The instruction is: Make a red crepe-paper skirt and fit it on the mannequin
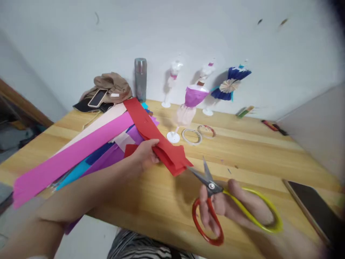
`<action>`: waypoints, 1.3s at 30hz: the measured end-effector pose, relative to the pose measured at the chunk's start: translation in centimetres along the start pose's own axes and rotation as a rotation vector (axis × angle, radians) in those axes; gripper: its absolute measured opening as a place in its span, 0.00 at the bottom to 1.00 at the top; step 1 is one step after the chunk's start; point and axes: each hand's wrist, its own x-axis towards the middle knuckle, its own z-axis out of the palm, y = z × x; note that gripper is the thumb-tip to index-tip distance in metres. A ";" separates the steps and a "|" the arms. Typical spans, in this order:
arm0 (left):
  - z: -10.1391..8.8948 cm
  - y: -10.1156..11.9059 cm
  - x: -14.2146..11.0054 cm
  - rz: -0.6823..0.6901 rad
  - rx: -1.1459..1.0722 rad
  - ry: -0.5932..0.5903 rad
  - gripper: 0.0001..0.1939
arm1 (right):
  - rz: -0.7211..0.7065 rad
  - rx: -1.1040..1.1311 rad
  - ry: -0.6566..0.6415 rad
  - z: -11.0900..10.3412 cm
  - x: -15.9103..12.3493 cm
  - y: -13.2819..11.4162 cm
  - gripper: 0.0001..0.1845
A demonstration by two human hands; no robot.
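My left hand [147, 154] is closed on a long strip of red crepe paper [167, 151], which lies folded over and stretches back toward the wall. In my right hand [223, 205] is a pair of scissors [211, 186] with one red and one yellow handle loop. Their blades stand apart, with one tip at the right end of the red paper; whether it touches cannot be made out. Beneath my left forearm lie strips of pink paper [78, 153], purple paper [105, 160] and light blue paper [74, 175].
Along the wall stand a grey bottle [140, 81] and several small dress forms, one in a purple top [195, 96]. Two tape rolls [192, 136] lie before them. A phone [309, 207] rests at the right. Brown cloth [114, 84] with another phone [97, 98] is at the back left.
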 end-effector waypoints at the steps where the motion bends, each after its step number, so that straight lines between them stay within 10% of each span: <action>1: 0.0 -0.1 0.1 0.003 -0.003 -0.006 0.07 | 0.006 0.039 -0.106 0.0 0.1 0.5 0.38; 4: 0.1 -0.3 0.3 0.031 -0.016 -0.018 0.06 | 0.035 0.162 -0.194 0.3 0.4 1.2 0.39; 11: 0.2 -0.3 -0.4 0.039 0.031 -0.065 0.10 | 0.149 0.468 0.042 1.1 1.0 1.1 0.34; 39: -1.7 -1.1 0.0 0.111 0.071 -0.145 0.10 | 0.172 0.486 0.244 0.4 0.7 1.4 0.31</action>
